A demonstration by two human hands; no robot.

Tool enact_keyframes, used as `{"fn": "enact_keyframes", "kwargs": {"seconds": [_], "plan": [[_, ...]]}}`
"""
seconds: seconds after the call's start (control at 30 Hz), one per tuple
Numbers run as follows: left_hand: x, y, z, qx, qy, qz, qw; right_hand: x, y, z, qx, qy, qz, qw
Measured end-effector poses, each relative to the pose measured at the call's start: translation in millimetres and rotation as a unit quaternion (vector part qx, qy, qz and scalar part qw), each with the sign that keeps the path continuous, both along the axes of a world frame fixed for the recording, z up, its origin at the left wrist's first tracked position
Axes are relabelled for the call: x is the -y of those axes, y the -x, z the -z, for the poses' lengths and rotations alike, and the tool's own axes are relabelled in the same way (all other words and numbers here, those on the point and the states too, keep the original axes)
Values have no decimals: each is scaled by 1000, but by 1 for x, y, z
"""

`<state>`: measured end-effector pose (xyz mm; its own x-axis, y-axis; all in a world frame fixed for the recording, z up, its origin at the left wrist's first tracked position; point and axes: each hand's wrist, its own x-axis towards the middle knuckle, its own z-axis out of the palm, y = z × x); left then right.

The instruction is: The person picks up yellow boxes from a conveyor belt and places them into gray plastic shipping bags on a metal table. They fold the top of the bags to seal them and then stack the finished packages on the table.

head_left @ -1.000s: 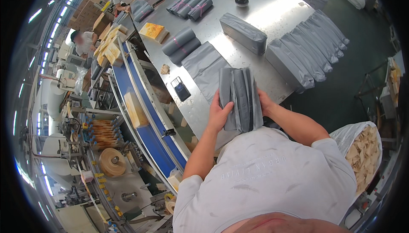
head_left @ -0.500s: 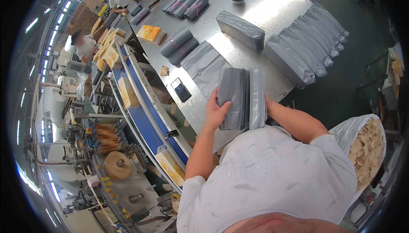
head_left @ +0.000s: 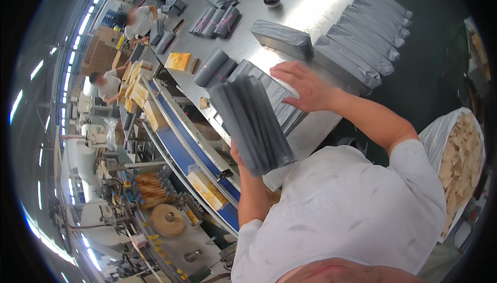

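Note:
My left hand (head_left: 237,154) grips a thick stack of grey plastic bags (head_left: 254,127) from its near left side; most of its fingers are hidden behind the stack. The stack is lifted, tilted to the left and slightly smeared by motion. My right hand (head_left: 304,83) is apart from it, fingers spread and holding nothing, over more flat grey bags (head_left: 279,108) on the metal table. Whether the right fingertips touch those bags I cannot tell. Just beyond that hand stands a grey wrapped block (head_left: 282,39).
A row of filled grey bags (head_left: 357,37) lines the table's right side. Rolled grey bundles (head_left: 215,68) and a yellow-white package (head_left: 181,62) lie at the left. A blue conveyor belt (head_left: 181,151) runs alongside. A sack of beige scraps (head_left: 461,158) stands at right. Two co-workers (head_left: 140,21) are farther off.
Both hands were around the upright stack of bags. My left hand has swung it leftward and tilted it, and my right hand has let go and moved forward. The phone is now largely covered.

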<state>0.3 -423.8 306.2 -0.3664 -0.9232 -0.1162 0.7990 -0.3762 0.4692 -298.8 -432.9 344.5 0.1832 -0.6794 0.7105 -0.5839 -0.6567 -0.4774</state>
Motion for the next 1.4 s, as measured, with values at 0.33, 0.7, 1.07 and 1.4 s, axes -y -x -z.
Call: {"fn": "enact_keyframes", "kwargs": {"seconds": [0.33, 0.7, 1.07, 1.4], "plan": [[-9, 16, -30, 27, -23, 18, 999, 17, -21, -28, -104, 175, -71, 977], [5, 23, -72, 347, 84, 64, 932, 14, -7, -74, -396, 141, -204, 884], [9, 16, -61, 339, 74, 97, 933, 15, -12, -28, -275, 250, -212, 904], [34, 4, -47, 384, 117, 130, 907, 27, -14, -68, -348, 152, -294, 877]]}}
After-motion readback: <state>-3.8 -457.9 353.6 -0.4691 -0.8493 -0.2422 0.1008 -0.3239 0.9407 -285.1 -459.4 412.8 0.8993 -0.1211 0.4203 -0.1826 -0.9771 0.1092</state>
